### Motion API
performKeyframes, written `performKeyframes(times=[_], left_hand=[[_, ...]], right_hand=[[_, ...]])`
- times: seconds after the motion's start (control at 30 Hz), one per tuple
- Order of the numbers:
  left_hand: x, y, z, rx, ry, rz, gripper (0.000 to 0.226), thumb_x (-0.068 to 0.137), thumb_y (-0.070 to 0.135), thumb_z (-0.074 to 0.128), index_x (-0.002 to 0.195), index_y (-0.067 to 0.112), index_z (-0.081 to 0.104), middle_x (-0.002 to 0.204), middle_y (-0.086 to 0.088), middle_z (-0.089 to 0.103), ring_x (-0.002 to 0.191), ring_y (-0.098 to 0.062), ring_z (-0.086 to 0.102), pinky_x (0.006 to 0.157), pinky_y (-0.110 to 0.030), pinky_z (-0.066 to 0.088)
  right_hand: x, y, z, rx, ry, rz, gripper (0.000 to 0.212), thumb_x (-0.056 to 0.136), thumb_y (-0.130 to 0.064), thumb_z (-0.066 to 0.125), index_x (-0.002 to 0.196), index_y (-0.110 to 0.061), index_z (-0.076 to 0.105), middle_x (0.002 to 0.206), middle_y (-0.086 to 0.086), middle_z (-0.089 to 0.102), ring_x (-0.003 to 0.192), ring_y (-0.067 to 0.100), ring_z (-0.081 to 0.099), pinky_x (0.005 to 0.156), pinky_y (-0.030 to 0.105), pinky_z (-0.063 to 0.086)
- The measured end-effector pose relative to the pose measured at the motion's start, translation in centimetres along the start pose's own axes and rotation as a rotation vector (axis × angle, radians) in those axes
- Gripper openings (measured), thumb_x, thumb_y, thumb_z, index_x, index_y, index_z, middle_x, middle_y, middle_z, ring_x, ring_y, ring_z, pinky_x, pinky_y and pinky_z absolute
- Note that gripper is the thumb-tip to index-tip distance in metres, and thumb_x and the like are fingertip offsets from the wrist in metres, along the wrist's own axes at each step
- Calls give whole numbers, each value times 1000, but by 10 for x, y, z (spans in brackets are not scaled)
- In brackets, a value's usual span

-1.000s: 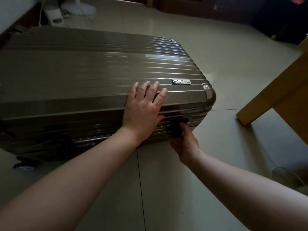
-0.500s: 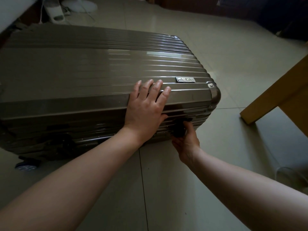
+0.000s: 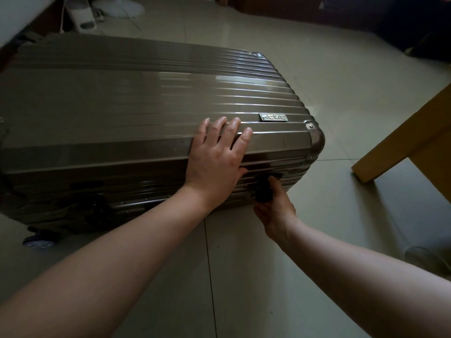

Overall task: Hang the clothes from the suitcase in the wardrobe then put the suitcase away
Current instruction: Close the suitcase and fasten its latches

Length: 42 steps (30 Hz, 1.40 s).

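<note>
- Suitcase (image 3: 136, 113) lay flat on the floor (image 3: 244, 276), lid shut, wheel (image 3: 39, 242) at our near left, brand plate (image 3: 273, 117) near the right corner.
- Left grip (image 3: 214, 164) was flat on the front edge of the lid, fingers straight and apart, and looked to be pressing down. It clamped nothing.
- Right grip (image 3: 275, 211) came in from below at the front side wall, with fingers curled onto the black latch (image 3: 263, 191) and pinching it.
- No clothes or wardrobe were in view, and a wooden furniture leg (image 3: 395, 152) stood well apart on the right.
- Step, as we read it: we were working the right-hand latch while the left grip held the lid steady. Most likely we were opening the case to get at the clothes, so the task was at the start. Lid shut, contents hidden, so we could not rule out locking it up.
- Next move, if opening:
  - Flip this latch fully.
  - A dark patch further left on the same wall (image 3: 97, 206) looked like a second latch, too dim to confirm. It would need releasing too.
  - Then take the left grip's pressure off and lift the lid from the front edge.
- Risk: the lid could spring or bind if only one latch was free.
</note>
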<state>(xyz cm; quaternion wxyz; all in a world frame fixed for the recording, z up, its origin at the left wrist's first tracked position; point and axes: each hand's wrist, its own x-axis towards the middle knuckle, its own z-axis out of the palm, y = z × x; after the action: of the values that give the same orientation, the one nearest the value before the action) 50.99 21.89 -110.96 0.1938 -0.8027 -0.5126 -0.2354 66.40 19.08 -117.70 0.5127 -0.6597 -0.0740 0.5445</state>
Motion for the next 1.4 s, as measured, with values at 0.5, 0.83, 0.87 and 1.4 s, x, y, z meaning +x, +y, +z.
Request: performKeyframes(times=[0.5, 0.83, 0.87, 1.4], left_hand=[[0, -1, -1, 31, -42, 13, 78, 74, 52, 70, 140, 18, 45, 142, -12, 48, 131, -34, 43, 111, -51, 30], [0, -8, -17, -21, -89, -6, 77, 85, 43, 64, 147, 12, 32, 151, -15, 35, 142, -30, 29, 118, -45, 17], [0, -9, -18, -20, -112, -7, 76, 87, 43, 61, 149, 13, 29, 154, -14, 31, 143, -29, 25, 118, -43, 14], [-3, -6, -8, -60, -31, -5, 75, 67, 37, 82, 132, 11, 55, 135, -14, 54, 128, -31, 49, 110, -43, 33]], right_hand=[[0, -9, -6, -88, -159, -12, 20, 93, -41, 53, 102, -24, 54, 114, 10, 66, 105, 25, 64, 104, 41, 43], [-8, -7, 7, -132, -47, -41, 59, 83, -63, 52, 117, -16, 61, 89, 4, 65, 64, 15, 52, 56, 26, 42], [-9, -8, 6, -137, -32, -49, 60, 81, -63, 55, 116, -15, 62, 90, 5, 67, 61, 14, 51, 54, 25, 42], [-1, -9, -5, 37, -190, 34, 48, 93, -41, 54, 132, -12, 53, 119, 15, 65, 109, 27, 63, 96, 35, 48]])
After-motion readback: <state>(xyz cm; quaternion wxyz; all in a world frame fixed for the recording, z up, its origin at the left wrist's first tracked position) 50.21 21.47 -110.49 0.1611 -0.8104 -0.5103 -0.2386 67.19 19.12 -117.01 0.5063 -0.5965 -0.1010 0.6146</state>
